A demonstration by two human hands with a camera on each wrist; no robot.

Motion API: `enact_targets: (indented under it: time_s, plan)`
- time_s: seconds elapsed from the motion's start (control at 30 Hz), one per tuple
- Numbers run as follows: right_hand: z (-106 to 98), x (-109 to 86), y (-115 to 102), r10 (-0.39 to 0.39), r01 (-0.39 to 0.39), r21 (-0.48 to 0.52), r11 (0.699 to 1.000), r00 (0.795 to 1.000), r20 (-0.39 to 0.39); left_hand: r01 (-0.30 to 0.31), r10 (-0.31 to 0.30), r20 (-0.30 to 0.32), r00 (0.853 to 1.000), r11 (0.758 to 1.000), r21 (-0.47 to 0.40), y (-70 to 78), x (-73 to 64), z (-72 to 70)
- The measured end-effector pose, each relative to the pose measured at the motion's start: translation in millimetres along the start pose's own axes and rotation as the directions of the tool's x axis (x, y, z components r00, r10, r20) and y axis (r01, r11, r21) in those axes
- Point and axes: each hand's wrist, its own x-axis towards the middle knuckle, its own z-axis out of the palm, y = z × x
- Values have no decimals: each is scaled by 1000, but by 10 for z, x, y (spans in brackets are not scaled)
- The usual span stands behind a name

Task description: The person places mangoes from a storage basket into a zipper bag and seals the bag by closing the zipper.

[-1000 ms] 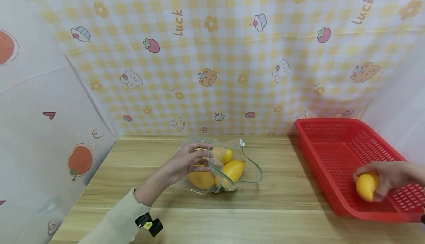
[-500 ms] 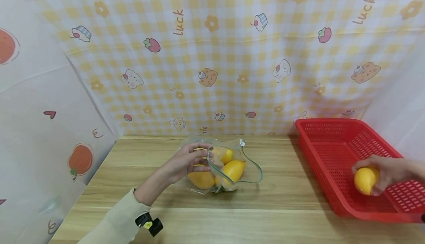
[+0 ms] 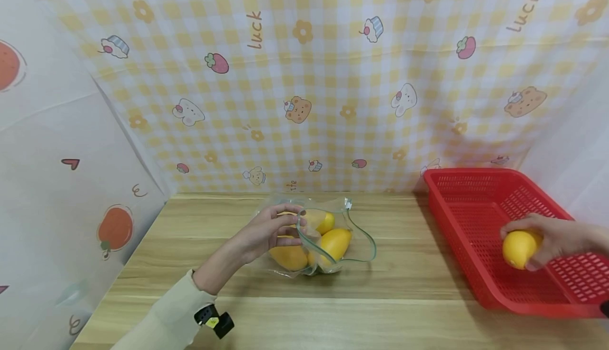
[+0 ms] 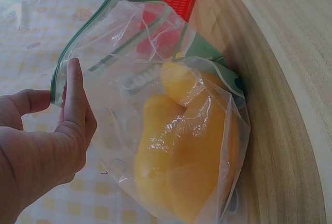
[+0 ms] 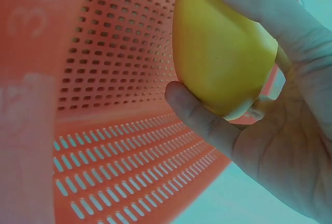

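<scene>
My left hand [image 3: 266,235] pinches the green-edged mouth of a clear zip bag [image 4: 111,125] between thumb and fingers, holding it apart. Inside the bag lie several yellow mangoes [image 3: 335,243], resting on the table and partly hidden behind the hand in the head view. A white slider sits at the far corner of the bag's zip. At the right, my right hand [image 3: 554,239] grips another yellow mango [image 3: 517,248], with thumb and fingers around its sides. In the head view this mango overlaps the inside of the red basket [image 3: 459,257].
The basket has slotted walls and stands on the right side of the wooden table [image 3: 399,318]. A checked curtain [image 3: 333,144] with cartoon prints hangs at the back. White printed sheeting [image 3: 52,191] covers the left side.
My right hand has moved slightly up and to the left with the mango in its grip, turning the mango a little. The left hand and the bag have stayed in place.
</scene>
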Motion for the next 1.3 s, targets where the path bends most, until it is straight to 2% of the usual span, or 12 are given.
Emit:
enact_targets:
  time_s: [0.13, 0.23, 0.43, 0.87, 1.13, 1.3]
  plan:
    - [24, -20, -24, 56, -62, -74, 995, 995, -77, 1, -1, 2, 1000, 1000, -4, -2, 1, -6]
    - [18, -10, -62, 56, -63, -74, 995, 994, -89, 2, -2, 1, 1000, 1000, -8, -8, 1, -14]
    - [8, 2, -118, 107, -112, -62, 992, 990, -87, 8, -8, -4, 1000, 1000, -14, -21, -1, -17]
    - [-5, -24, -160, 114, -121, -70, 990, 989, -92, 8, -8, -6, 1000, 1000, -8, -25, -7, -5]
    - [-15, -29, -162, 45, -45, -8, 999, 996, -73, 7, -7, -12, 1000, 1000, -1, -19, 1, 5]
    - [-18, -31, -179, 32, -32, 5, 999, 997, -67, 4, -4, -7, 1000, 1000, 2, -16, 5, 11]
